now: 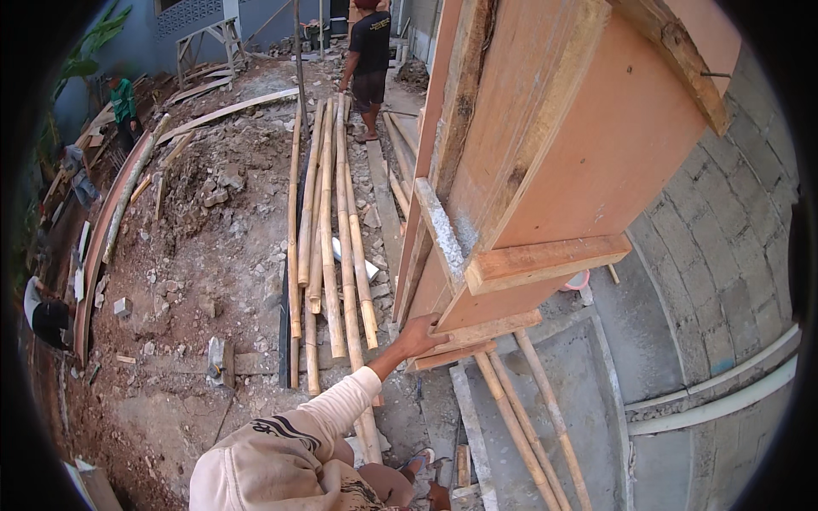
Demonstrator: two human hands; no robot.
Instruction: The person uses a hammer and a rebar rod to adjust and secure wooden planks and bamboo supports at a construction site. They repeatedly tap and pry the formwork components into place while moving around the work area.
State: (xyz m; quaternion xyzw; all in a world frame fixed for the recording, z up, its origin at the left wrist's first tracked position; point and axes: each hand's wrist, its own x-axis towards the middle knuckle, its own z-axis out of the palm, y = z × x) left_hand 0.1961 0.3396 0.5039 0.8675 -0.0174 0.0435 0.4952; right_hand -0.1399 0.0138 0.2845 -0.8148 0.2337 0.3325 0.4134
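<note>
A tall box of orange-brown plywood formwork point(588, 145), braced with timber battens, fills the upper right and leans across the view. My left hand point(417, 337) reaches up to its lower left corner, the fingers closed round the timber edge there. A short batten point(545, 262) crosses the plywood a little above that hand. Grey cement coats a strip of wood point(440, 226) on the box's left side. Several bamboo poles point(520, 417) show below the box; whether they bear its weight I cannot tell. My right hand is out of sight.
Several long bamboo poles point(328, 247) lie on rubble left of the formwork. A person in dark clothes point(371, 51) stands at the far end; other people work at the left. A block wall point(716, 247) and white pipe point(716, 397) run along the right.
</note>
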